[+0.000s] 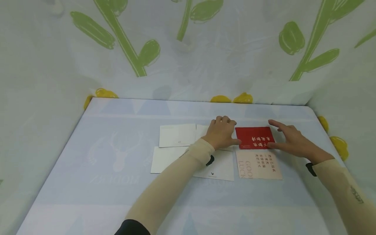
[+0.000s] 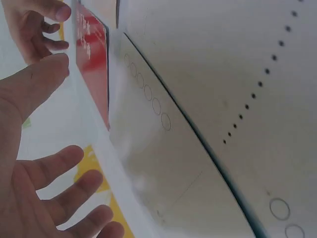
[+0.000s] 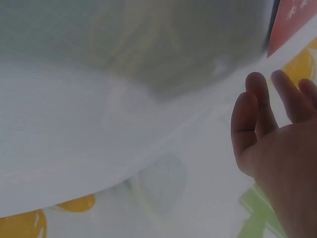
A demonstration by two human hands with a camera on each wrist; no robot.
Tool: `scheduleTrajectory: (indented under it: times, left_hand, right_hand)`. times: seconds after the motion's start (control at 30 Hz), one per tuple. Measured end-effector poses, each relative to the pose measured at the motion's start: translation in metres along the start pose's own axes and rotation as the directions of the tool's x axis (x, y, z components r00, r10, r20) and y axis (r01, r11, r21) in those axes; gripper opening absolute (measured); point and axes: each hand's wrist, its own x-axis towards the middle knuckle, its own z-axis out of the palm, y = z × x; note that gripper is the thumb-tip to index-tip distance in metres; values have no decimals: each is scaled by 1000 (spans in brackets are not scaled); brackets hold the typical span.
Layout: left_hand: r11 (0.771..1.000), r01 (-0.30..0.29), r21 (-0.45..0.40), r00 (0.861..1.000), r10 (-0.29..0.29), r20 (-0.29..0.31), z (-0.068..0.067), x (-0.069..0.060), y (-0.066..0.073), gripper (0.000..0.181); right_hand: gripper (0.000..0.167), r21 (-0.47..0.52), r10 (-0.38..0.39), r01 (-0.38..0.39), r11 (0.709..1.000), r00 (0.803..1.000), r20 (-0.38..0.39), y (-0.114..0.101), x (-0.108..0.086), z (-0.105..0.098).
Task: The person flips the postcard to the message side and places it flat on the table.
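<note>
Sleeves (image 1: 170,184); red card (image 1: 253,136) between left grip (image 1: 221,133) and right grip (image 1: 293,141)

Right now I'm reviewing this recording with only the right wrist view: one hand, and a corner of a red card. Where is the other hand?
Observer: In the head view, the left hand is by the left edge of the red card.
Operator: And what lies on the near side of that card?
Observer: A pink card printed with writing.
Operator: Does the left hand hold anything?
Observer: No, the left wrist view shows its fingers spread apart, with nothing between them.
</note>
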Motion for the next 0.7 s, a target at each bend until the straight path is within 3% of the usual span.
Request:
scheduleTrajectory:
  times: [0.3,0.47,0.7]
  left_hand:
    - [997,0,80,998,-5,62,8,6,8,72]
    - [995,13,99,996,-21,81,15,9,6,72]
    - [990,22,142,998,-31,59,15,8,9,72]
  right_hand:
    - [109,-20,55,-55,998,997,48,1,10,3]
    - [107,-46,39,-36,998,998,48,-2,14,8]
    - [98,-74,-5,6,997,1000,18,-4,15,11]
